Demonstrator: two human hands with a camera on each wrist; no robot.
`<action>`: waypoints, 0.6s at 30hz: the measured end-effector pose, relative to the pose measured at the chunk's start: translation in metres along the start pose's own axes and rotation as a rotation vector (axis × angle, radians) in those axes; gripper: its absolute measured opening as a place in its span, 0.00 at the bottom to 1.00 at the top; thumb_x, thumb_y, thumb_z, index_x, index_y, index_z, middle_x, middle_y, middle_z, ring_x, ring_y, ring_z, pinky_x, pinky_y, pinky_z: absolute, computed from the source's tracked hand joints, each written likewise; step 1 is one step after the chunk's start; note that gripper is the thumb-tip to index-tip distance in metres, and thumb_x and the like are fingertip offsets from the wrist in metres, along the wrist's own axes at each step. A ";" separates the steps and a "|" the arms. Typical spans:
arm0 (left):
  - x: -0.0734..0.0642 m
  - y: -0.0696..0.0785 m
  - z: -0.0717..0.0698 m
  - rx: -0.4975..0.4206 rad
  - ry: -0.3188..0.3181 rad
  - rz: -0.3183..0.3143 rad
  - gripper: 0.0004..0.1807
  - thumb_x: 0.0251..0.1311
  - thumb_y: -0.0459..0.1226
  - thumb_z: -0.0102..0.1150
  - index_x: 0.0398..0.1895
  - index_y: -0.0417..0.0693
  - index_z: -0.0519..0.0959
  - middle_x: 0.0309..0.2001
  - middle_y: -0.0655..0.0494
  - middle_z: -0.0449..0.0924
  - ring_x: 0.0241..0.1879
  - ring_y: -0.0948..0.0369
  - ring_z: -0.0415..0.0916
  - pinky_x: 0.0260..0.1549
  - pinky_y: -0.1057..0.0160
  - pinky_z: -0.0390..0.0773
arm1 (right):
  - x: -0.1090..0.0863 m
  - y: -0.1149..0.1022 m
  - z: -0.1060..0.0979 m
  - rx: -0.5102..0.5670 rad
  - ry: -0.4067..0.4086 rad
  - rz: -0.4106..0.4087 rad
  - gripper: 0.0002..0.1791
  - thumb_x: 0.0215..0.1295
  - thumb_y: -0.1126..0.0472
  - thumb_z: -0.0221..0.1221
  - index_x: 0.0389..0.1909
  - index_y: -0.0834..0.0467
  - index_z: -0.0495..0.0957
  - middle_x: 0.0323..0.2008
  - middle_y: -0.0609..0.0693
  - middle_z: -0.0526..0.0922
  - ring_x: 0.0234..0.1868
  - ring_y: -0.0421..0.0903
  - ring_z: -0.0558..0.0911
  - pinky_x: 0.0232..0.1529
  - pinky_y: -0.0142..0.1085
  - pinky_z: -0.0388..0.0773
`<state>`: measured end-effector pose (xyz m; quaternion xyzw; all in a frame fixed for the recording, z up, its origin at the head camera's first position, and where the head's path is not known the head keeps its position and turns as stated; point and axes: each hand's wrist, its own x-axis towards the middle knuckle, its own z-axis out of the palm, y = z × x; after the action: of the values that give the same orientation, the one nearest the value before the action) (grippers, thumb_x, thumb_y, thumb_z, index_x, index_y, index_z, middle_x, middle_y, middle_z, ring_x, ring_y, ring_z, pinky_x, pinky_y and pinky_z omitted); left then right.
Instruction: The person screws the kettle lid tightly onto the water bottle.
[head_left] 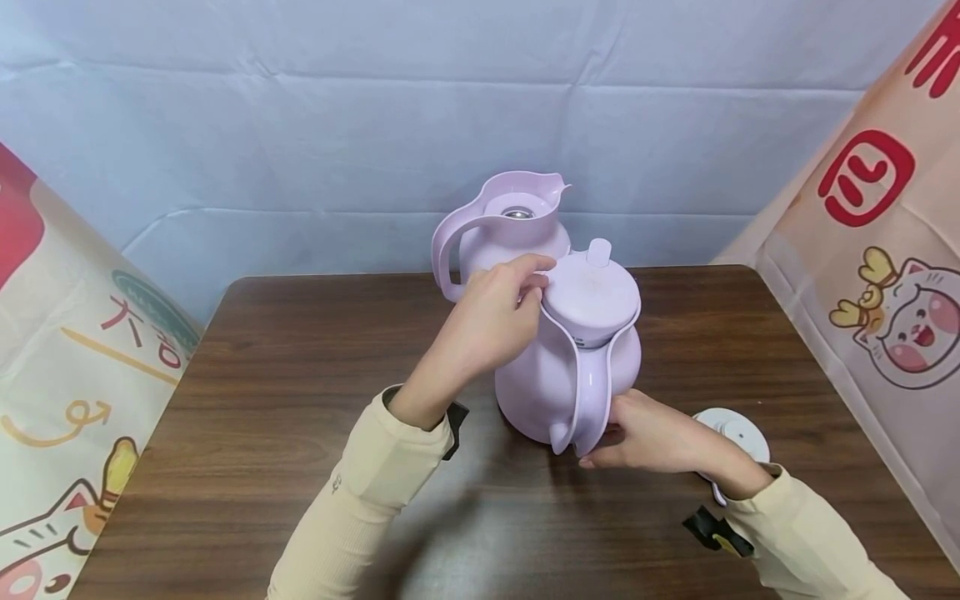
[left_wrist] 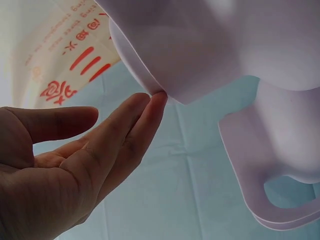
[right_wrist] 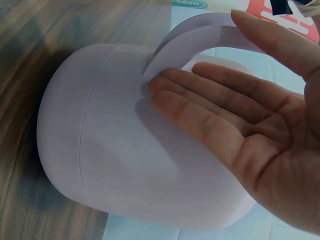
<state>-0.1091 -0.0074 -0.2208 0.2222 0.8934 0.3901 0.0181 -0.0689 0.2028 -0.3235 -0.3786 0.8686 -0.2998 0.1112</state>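
Observation:
A lilac thermos jug (head_left: 528, 387) stands upright on the brown table, its handle toward me and its round lid (head_left: 592, 292) seated in the top, tab at the back. My left hand (head_left: 498, 308) is at the lid's left side. In the left wrist view, straight fingertips (left_wrist: 159, 97) touch the jug's rim and the thumb stays apart. Low by the handle (head_left: 592, 400) is my right hand (head_left: 648, 433). The right wrist view shows its fingers (right_wrist: 200, 117) extended against the jug's side, beside the handle's lower end, thumb not wrapped round it.
Behind the first jug stands a second lilac jug (head_left: 510, 242), open at the top, its handle to the left. A white round lid-like piece (head_left: 738, 429) lies on the table (head_left: 300, 375) at the right, partly behind my right wrist. A pale cloth hangs at the back.

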 end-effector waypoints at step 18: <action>0.008 -0.002 0.002 0.026 -0.003 0.016 0.19 0.62 0.28 0.42 0.56 0.40 0.71 0.50 0.48 0.77 0.54 0.60 0.71 0.54 0.64 0.63 | 0.000 -0.001 0.000 -0.008 0.005 0.006 0.10 0.46 0.56 0.69 0.30 0.52 0.80 0.32 0.38 0.79 0.37 0.36 0.75 0.39 0.35 0.73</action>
<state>-0.1170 -0.0042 -0.2226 0.2302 0.8965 0.3783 0.0132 -0.0683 0.2019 -0.3226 -0.3759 0.8711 -0.2970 0.1084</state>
